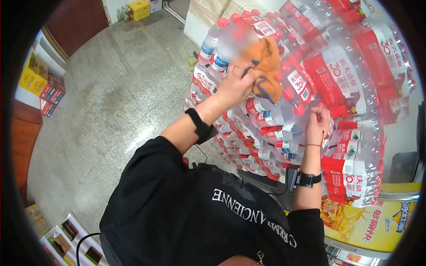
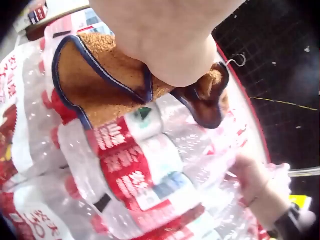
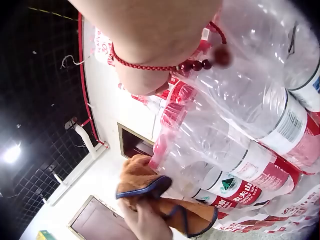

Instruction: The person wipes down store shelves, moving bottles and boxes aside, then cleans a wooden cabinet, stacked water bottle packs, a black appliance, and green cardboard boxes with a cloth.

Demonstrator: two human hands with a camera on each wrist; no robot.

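Note:
My left hand (image 1: 239,84) grips an orange-brown cloth (image 1: 268,64) with dark blue edging, bunched under its fingers. The cloth lies over shrink-wrapped water bottles (image 2: 135,165) with red caps and red-and-white labels. In the right wrist view the cloth (image 3: 175,207) hangs in folds about the left fingers. My right hand (image 1: 318,124) is at the wrapped bottles to the right, with bent fingers close to the red caps. Its fingertips are mostly hidden behind the wrist in the right wrist view, so I cannot tell whether they pinch the film.
More bottle packs (image 1: 339,77) are stacked high ahead and to the right. A yellow printed panel (image 1: 355,221) stands at lower right. Speckled floor (image 1: 111,88) stretches to the left, with yellow boxes (image 1: 35,75) by the wall. A cable (image 1: 202,153) hangs beneath my left wrist.

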